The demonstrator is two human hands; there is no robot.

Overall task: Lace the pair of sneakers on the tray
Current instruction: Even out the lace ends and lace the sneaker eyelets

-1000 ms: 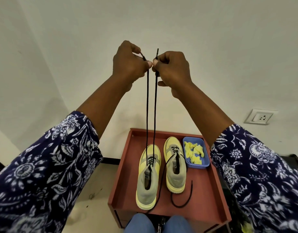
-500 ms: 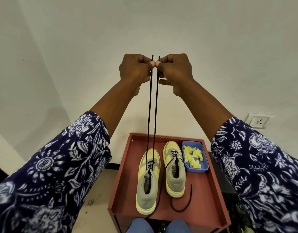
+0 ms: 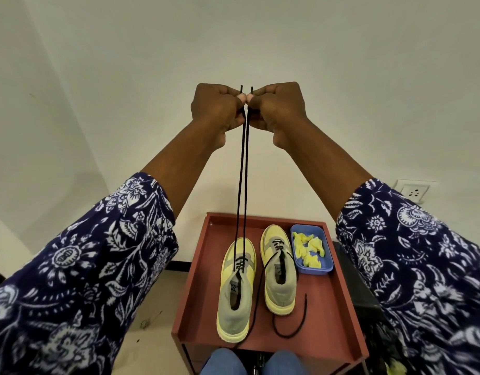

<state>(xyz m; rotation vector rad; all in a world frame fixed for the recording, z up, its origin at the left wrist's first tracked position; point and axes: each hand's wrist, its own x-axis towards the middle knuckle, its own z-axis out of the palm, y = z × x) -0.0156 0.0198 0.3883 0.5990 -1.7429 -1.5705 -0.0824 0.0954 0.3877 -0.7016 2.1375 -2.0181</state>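
On the reddish-brown tray (image 3: 201, 293) with raised edges sit two yellow and grey sneakers side by side. The left sneaker (image 3: 236, 290) has a thin black lace (image 3: 242, 169) running straight up from its front holes to both hands. The right sneaker (image 3: 279, 272) has its own black lace (image 3: 290, 331) lying loose and curled on the tray. A small blue plastic dish (image 3: 326, 262) with yellow bits in it sits just beside the right sneaker.

The left hand (image 3: 217, 108) pinches one end of the lace and the right hand (image 3: 280, 106) pinches the other. A second ago the two ends were at different heights. Now the tips stick up side by side, almost level, and the hands press close together. I think this means both halves of the lace are now even, so the next holes can be laced. That sneaker is only partly laced, and the other one too.

The tray looks like the top of a small stand. Behind it is a plain pale wall (image 3: 341, 63) with a white wall socket (image 3: 413, 189) on the right. Blue knees (image 3: 224, 364) show at the bottom.
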